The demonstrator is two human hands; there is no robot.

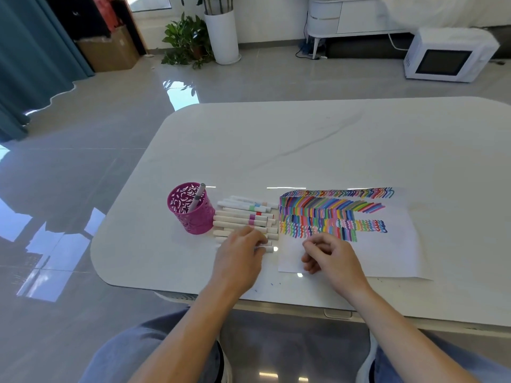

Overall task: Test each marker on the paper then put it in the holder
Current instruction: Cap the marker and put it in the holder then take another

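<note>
Several white markers lie side by side on the white table, between a pink cut-out holder and a sheet of paper covered with coloured test strokes. One marker stands tilted in the holder. My left hand lies over the nearest markers, its fingers closing on one whose tip sticks out to the right. My right hand rests on the paper's lower left part, fingers curled loosely with nothing seen in them.
The table's near edge runs just below my hands, with my knees under it. On the floor beyond stand a white microwave, a potted plant, a cardboard box and a white cabinet.
</note>
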